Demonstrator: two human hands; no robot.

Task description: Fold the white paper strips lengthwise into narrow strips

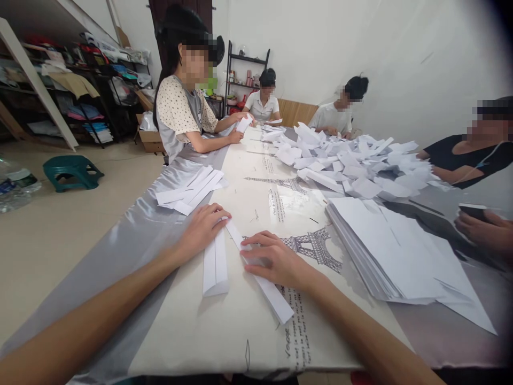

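My left hand (207,227) is closed, its fingertips on the upper end of a narrow folded paper strip (278,302). Lower along the same strip, my right hand (276,259) rests with its fingers apart and fingertips touching the paper. The strip lies slantwise on the printed tablecloth (188,326). A wider folded paper piece (215,267) with a lengthwise crease lies beside it, its top end partly under my left hand. Beyond that hand is a small pile of folded strips (192,190).
A thick stack of white sheets (396,251) lies to my right, with a heap of folded papers (352,160) behind it. Several people sit around the table; one person's hand (487,230) holds a phone (473,212). A green stool (72,172) stands on the floor at left.
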